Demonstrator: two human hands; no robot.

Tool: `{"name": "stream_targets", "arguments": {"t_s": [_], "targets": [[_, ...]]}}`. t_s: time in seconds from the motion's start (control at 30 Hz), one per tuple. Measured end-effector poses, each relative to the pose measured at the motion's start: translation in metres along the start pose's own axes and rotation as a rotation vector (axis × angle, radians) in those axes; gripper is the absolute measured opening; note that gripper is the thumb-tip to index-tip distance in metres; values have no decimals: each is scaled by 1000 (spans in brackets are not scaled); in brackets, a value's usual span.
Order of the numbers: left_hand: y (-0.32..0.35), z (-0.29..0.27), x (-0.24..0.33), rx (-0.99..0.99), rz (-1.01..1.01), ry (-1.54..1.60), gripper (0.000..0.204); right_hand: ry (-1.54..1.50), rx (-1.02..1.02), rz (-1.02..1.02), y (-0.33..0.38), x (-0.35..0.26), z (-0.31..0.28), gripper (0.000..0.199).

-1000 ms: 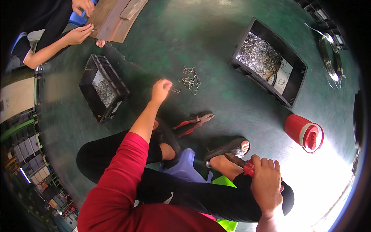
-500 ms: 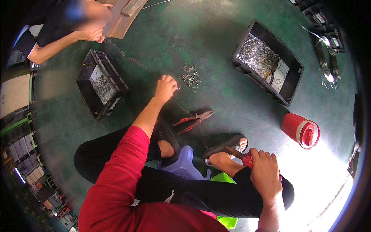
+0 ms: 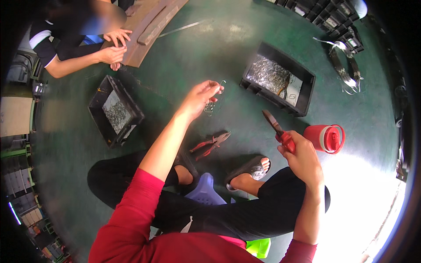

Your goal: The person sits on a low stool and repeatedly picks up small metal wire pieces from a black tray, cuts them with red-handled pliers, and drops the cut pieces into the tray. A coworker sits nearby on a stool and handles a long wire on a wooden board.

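Pinched between the fingertips of my left hand [image 3: 199,98] is a small bent wire hook [image 3: 223,83], its curved end pointing up. Under that hand, partly hidden by it, lie several similar wire hooks [image 3: 209,109] on the green floor. My right hand [image 3: 303,158] is closed round the red handles of a pair of pliers [image 3: 273,122], raised above the floor with the metal jaws tilted up and leftward. A second pair of red-handled pliers [image 3: 211,145] rests on the floor between my feet and the hooks.
Black crates with metal pieces stand at left [image 3: 134,118] and far right [image 3: 312,83]. Right of my right hand is a red jug [image 3: 323,138]; beyond it lies a wire coil [image 3: 345,68]. A co-worker [image 3: 66,48] works by a wooden board [image 3: 151,33]. A purple stool [image 3: 204,193] is below me.
My left hand has come up from beside the hooks with one wire hook in its fingers. My right hand has lifted the pliers from near my knee, upward and forward. The view has shifted.
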State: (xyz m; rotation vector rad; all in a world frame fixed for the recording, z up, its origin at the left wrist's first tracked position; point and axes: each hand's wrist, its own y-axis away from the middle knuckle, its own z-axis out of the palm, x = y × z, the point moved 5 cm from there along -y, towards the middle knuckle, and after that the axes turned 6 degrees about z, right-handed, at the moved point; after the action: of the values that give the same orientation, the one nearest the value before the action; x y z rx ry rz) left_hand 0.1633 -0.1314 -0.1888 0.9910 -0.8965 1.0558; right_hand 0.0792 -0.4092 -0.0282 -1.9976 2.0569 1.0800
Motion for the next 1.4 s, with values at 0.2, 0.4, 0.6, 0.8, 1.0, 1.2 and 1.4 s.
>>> {"name": "stream_targets", "arguments": {"t_s": [0.2, 0.4, 0.6, 0.8, 1.0, 1.2, 1.4], "targets": [[53, 56, 93, -93, 101, 98, 17, -329, -38, -82, 7, -27, -6, 30], [101, 71, 121, -93, 66, 168, 21, -353, -183, -174, 19, -50, 9, 25], [115, 72, 129, 8, 143, 43, 20, -294, -217, -201, 22, -59, 17, 24], [123, 74, 136, 56, 181, -88, 21, -246, -241, -194, 17, -65, 22, 23], [125, 73, 135, 39, 142, -22, 23, -246, -266, -178, 15, -70, 26, 23], [125, 73, 135, 29, 159, -26, 22, -264, -317, -189, 15, -72, 28, 26], [125, 75, 136, 25, 181, -71, 22, -291, -321, -197, 16, -72, 27, 27]]}}
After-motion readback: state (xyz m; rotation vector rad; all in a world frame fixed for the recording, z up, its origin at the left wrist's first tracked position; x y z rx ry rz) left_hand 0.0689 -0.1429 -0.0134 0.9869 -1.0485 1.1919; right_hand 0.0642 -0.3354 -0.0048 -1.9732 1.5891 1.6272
